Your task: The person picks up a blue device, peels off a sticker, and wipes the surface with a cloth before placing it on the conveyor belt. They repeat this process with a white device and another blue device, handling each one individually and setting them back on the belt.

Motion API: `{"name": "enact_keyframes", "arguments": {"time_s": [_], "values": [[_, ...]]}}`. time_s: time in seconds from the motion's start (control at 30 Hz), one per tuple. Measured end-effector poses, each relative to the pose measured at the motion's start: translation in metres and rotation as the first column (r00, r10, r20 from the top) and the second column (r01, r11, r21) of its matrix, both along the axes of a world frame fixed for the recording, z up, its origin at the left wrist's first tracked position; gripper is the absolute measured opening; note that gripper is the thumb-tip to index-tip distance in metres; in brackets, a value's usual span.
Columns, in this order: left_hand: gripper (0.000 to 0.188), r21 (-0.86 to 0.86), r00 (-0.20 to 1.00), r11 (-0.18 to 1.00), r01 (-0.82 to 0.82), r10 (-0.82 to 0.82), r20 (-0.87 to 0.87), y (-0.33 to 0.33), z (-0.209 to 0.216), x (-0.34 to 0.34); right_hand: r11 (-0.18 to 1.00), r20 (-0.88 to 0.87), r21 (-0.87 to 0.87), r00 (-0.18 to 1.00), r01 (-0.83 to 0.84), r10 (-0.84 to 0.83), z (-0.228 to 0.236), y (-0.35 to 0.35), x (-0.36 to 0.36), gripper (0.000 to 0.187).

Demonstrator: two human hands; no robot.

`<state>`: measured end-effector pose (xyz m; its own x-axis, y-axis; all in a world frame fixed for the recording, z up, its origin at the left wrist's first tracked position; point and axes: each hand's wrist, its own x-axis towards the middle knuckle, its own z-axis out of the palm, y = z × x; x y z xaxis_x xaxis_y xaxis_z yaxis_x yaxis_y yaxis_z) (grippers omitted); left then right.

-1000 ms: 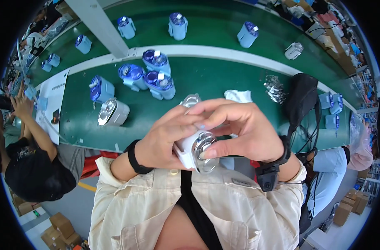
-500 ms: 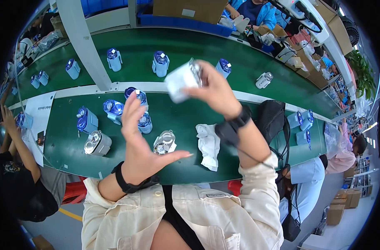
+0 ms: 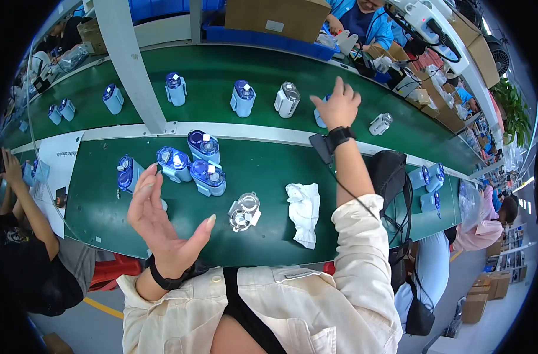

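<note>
My right hand [image 3: 339, 105] reaches over the far green strip with its fingers spread and nothing in it. A light-blue container [image 3: 319, 118] is partly hidden behind it. To its left a white container with a clear lid [image 3: 287, 100] stands upright on the strip. My left hand [image 3: 167, 233] hovers over the near table, open, fingers apart, palm facing inward. Something pale behind it is mostly hidden. Beyond that hand a group of light-blue containers with dark-blue lids [image 3: 203, 146] stands together. Between my hands lies a clear round-holed lid part [image 3: 245, 211].
A crumpled white cloth [image 3: 304, 213] lies right of the lid part. A black bag [image 3: 387, 171] with cables rests farther right. More blue containers [image 3: 243, 98] line the far strip, beside a white post [image 3: 127, 65]. Other people sit around the benches.
The white container went from my right hand onto the far strip, and that hand moved right and opened. My left hand shifted left and nearer me, still open. The view turned slightly.
</note>
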<state>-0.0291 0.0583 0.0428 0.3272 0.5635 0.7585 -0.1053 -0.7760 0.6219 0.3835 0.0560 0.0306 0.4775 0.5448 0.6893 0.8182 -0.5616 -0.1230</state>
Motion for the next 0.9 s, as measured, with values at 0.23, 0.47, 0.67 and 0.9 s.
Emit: {"name": "enact_keyframes", "arguments": {"time_s": [0.23,0.47,0.67,0.9], "values": [[0.088,-0.009,0.993,0.994,0.113,-0.113,0.019,-0.007,0.001,0.004,0.997,-0.500,-0.060,0.863,0.053,-0.076,0.005,-0.059,0.020,0.094],[0.110,-0.338,0.781,0.756,0.560,-0.618,-0.090,-0.002,0.029,0.029,0.185,-0.756,0.277,-0.094,-0.943,0.648,0.108,-0.114,-0.148,0.097],[0.114,-0.407,0.780,0.734,0.543,-0.621,-0.079,-0.020,0.024,0.021,0.160,-0.568,0.175,0.033,-0.971,0.822,0.108,-0.121,-0.199,0.083],[0.103,-0.007,0.951,1.000,-0.011,0.009,-0.308,-0.033,0.021,0.017,0.415,-0.201,0.321,0.367,-0.851,0.908,0.095,-0.122,-0.231,0.037]]}}
